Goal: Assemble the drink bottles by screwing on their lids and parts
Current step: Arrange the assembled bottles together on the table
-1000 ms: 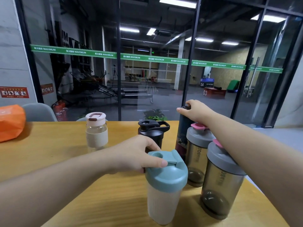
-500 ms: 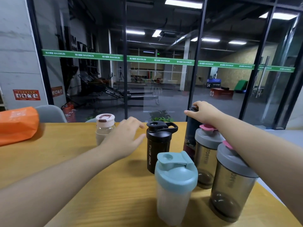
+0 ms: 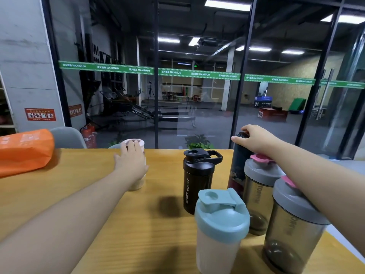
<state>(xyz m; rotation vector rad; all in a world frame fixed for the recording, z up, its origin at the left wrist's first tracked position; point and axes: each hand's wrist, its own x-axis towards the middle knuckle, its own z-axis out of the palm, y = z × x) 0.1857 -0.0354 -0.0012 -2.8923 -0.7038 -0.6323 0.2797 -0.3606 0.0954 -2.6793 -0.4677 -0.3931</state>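
My left hand (image 3: 131, 162) wraps around a small cream bottle with a pink lid (image 3: 136, 183) at the far middle of the wooden table (image 3: 98, 204); most of that bottle is hidden behind the hand. Far right, my right hand (image 3: 254, 138) grips the top of a tall dark bottle (image 3: 238, 165). A black sport bottle (image 3: 197, 180) stands lidded between them. Nearest me is a white shaker with a teal lid (image 3: 221, 232). Two smoky grey shakers with grey lids and pink flip caps (image 3: 260, 192) (image 3: 292, 230) stand under my right forearm.
An orange bag (image 3: 25, 151) lies at the table's far left, with a grey chair back (image 3: 68, 137) behind it. A glass wall runs just beyond the table's far edge. The table's right edge passes close to the grey shakers.
My left hand left the teal-lidded shaker, moved away leftward and closed around the cream bottle. My right hand stayed on the tall dark bottle's top.
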